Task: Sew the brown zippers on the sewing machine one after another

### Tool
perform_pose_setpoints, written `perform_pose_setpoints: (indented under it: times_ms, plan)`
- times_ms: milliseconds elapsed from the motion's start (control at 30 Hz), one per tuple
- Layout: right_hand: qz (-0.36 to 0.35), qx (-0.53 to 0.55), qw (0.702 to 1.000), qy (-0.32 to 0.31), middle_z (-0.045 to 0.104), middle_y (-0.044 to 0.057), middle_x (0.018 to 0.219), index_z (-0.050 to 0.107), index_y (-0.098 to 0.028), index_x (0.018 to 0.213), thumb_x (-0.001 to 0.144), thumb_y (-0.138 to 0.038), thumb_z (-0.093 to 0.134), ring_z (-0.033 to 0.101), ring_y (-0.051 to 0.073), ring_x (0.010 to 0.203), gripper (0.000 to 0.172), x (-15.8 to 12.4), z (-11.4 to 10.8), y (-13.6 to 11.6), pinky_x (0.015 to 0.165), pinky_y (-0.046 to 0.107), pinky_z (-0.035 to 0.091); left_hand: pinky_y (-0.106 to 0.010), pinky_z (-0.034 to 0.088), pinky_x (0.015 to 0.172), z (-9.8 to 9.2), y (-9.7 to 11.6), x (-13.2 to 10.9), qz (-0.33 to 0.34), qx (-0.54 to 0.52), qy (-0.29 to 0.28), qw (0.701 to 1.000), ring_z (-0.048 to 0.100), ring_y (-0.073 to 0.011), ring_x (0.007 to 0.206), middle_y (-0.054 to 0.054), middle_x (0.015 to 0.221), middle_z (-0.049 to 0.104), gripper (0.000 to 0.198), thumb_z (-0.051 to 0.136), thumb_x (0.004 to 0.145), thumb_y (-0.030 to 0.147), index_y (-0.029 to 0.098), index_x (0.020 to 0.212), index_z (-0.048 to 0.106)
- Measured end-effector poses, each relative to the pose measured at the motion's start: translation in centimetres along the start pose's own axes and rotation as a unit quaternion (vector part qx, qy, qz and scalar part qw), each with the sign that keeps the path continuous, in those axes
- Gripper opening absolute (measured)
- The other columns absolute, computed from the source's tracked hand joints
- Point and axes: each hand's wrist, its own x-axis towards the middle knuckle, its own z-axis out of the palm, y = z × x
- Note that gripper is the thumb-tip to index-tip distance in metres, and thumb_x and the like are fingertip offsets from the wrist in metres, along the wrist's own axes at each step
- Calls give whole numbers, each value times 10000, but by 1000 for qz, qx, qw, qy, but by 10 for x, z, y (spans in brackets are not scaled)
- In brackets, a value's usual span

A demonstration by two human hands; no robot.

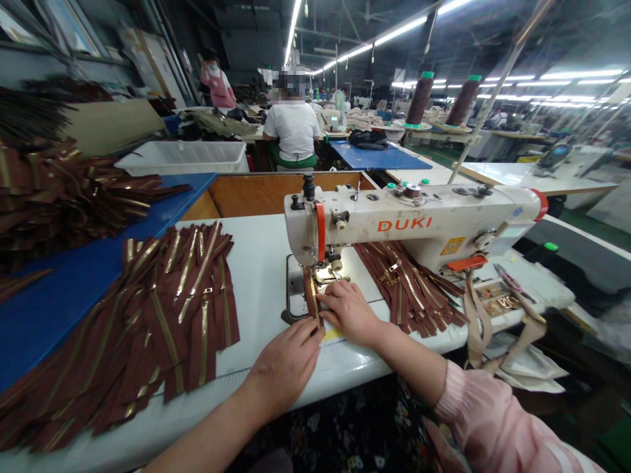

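A brown zipper [310, 292] with gold teeth runs under the presser foot of a white sewing machine [355, 220]. My left hand [288, 351] grips its near end, fingers closed together over the tape. My right hand [349, 312] lies just right of the needle area, its fingers pressed on the zipper's edge. Left of the machine, a pile of brown zippers [167, 322] spreads over the white table [259, 249]. More zippers [414, 289] lie under the machine arm on the right, some with gold pulls showing.
A blue surface [59, 315] on the left bears a large heap of brown zippers [64, 190]. Behind stands a white bin [187, 157]. Scissors [515, 282] and a tray of small parts [493, 297] sit at the right. Other people [293, 128] are farther back.
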Motion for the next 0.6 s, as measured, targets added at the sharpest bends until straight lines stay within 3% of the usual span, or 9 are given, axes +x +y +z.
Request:
perform_pose_setpoints:
  times_ms: [333,600]
  plan:
    - [-26,-33,999,8,588,68,973,630,-177,1044,879,-282,588,464,231,994,199,6,-4,2,853,363,312,-407,506,918,0,-3,2,-23,-13,-12,1000,557,-244,1077,-123,1129,608,291,406,903,162,134,1140,573]
    - [-25,-66,997,12,603,70,926,655,-178,1015,897,-267,558,464,227,956,177,19,-1,8,818,357,310,-411,505,917,2,-16,17,-29,1,-11,1000,571,-238,1044,-119,1106,618,287,394,911,179,133,1109,597]
